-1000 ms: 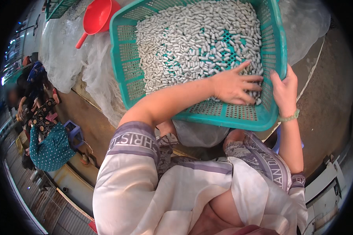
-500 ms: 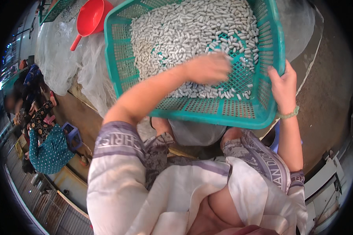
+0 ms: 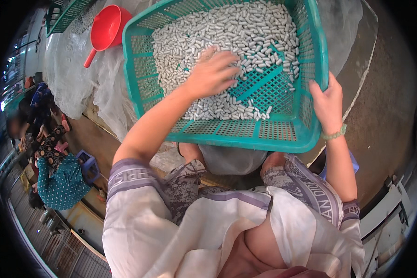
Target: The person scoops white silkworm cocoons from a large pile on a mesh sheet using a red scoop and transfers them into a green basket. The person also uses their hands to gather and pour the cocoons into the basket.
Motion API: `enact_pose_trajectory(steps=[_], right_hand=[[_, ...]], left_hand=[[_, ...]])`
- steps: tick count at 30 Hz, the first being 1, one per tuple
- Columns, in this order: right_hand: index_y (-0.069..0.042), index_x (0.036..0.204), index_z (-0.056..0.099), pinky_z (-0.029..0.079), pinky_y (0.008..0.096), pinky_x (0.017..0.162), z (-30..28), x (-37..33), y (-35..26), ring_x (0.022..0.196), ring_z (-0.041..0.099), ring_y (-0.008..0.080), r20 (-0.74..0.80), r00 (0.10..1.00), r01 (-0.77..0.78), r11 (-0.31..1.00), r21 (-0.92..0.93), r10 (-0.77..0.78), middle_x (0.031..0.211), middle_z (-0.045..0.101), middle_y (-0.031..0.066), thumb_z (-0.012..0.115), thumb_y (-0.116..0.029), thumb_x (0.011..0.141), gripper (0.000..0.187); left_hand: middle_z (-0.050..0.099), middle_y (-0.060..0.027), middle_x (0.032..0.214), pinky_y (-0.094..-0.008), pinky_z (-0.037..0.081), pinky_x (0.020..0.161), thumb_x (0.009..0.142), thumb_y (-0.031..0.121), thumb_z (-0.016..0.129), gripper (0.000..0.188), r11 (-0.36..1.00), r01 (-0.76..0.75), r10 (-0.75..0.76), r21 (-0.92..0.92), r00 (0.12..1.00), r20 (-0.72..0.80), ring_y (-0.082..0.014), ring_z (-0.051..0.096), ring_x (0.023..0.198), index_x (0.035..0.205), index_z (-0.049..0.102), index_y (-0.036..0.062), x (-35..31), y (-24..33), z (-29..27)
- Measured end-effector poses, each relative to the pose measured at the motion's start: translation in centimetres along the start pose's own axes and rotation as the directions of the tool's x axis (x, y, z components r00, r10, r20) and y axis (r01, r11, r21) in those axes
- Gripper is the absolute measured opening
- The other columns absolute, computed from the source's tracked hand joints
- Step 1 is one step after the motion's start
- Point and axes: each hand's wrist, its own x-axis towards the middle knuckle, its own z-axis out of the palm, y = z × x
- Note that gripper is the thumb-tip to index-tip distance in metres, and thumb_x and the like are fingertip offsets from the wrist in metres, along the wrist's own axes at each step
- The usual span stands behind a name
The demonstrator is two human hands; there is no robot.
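Note:
A wide green plastic mesh basket [image 3: 236,142] rests in front of me above my knees. Many small whitish-grey, capsule-shaped pieces [image 3: 245,23] lie in it, thickest on its far and left sides. My left hand [image 3: 213,73] reaches into the middle of the basket with fingers spread, over the pieces and slightly blurred. On the basket's right rim my right hand [image 3: 328,102] is clamped, thumb on the inner side. Bare mesh floor shows to the right of my left hand. Whether any pieces sit under its palm is hidden.
A red plastic dipper [image 3: 105,30] lies left of the basket on clear plastic sheeting [image 3: 72,60]. Another green basket [image 3: 65,16] stands at the far left. People sit further left, one in a teal dotted top [image 3: 65,183] near a blue stool [image 3: 89,164].
My left hand has swept leftward across the basket and its fingers have spread. Pieces have shifted left, baring more mesh at the right. The basket and right hand have moved slightly left.

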Motion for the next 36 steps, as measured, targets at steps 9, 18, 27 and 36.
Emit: enact_pose_trajectory(steps=[9, 18, 27, 36], right_hand=[[0.004, 0.098, 0.059, 0.047, 0.0278, 0.064, 0.5, 0.1, 0.0, 0.068, 0.057, 0.0106, 0.002, 1.000, -0.013, 0.999, 0.037, 0.013, 0.079, 0.064, 0.0069, 0.057, -0.006, 0.080, 0.021], [0.005, 0.099, 0.058, 0.046, 0.0256, 0.065, 0.1, -0.3, -0.3, 0.071, 0.056, 0.0085, 0.020, 1.000, 0.004, 0.998, 0.056, -0.005, 0.082, 0.065, 0.0055, 0.057, -0.005, 0.082, 0.020], [0.003, 0.099, 0.059, 0.046, 0.0265, 0.065, 0.5, -0.3, 0.6, 0.071, 0.057, 0.0091, 0.005, 1.000, -0.020, 0.997, 0.078, 0.020, 0.080, 0.065, 0.0054, 0.057, -0.004, 0.081, 0.019], [0.004, 0.099, 0.059, 0.047, 0.0272, 0.065, 0.4, -0.5, 0.2, 0.070, 0.057, 0.0097, 0.014, 1.000, 0.000, 0.998, 0.071, -0.001, 0.080, 0.065, 0.0063, 0.057, -0.005, 0.080, 0.021]], left_hand=[[0.023, -0.0055, 0.151, -0.0628, 0.013, 0.106, 0.080, 0.055, 0.054, 0.070, 0.960, 0.168, -0.102, -0.224, 0.955, 0.279, -0.0315, 0.017, 0.140, 0.142, 0.032, 0.0281, -7.6, 3.7, -0.1], [0.036, 0.0072, 0.145, -0.0612, 0.015, 0.107, 0.083, 0.043, 0.054, 0.050, 0.996, 0.065, -0.073, 0.061, 0.990, 0.123, -0.0194, 0.026, 0.137, 0.132, 0.046, 0.0357, 6.4, 2.9, 4.7], [0.035, 0.0016, 0.145, -0.0629, 0.012, 0.107, 0.084, 0.049, 0.052, 0.055, 0.996, 0.058, -0.030, -0.072, 0.939, 0.342, -0.0295, 0.022, 0.138, 0.135, 0.042, 0.0313, -1.2, 6.0, 1.0], [0.037, 0.0009, 0.144, -0.0682, 0.020, 0.099, 0.086, 0.040, 0.054, 0.051, 0.932, 0.294, -0.299, 0.210, 0.954, -0.007, -0.0217, 0.030, 0.135, 0.134, 0.042, 0.0352, 2.3, -1.4, 2.9]])
